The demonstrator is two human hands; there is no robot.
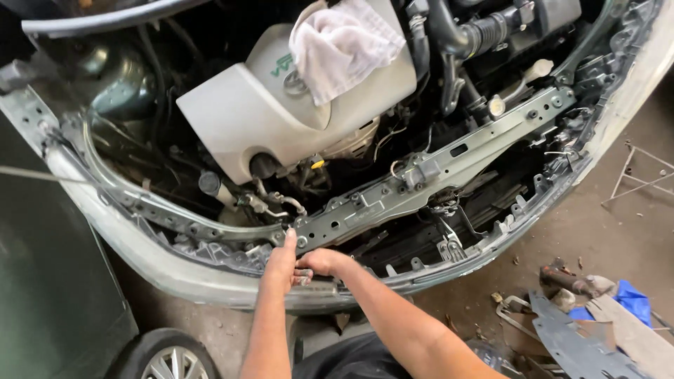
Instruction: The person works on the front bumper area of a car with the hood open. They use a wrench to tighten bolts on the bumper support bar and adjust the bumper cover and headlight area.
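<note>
With both hands pressed together at the near end of the radiator support crossbar (421,175), hard to say more than this: left hand (281,263) half-closed, one finger up against the bar; right hand (319,263) curled shut just beside it, contents hidden. Beyond the hands, engine cover (281,105) and white rag (344,45). Likely risk: scraped knuckles on sharp bracket edges, or a small fastener lost into the gap below.

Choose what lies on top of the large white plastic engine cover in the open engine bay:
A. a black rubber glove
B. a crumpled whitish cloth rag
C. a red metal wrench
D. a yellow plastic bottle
B: a crumpled whitish cloth rag is draped over the upper part of the large white plastic engine cover.
</note>
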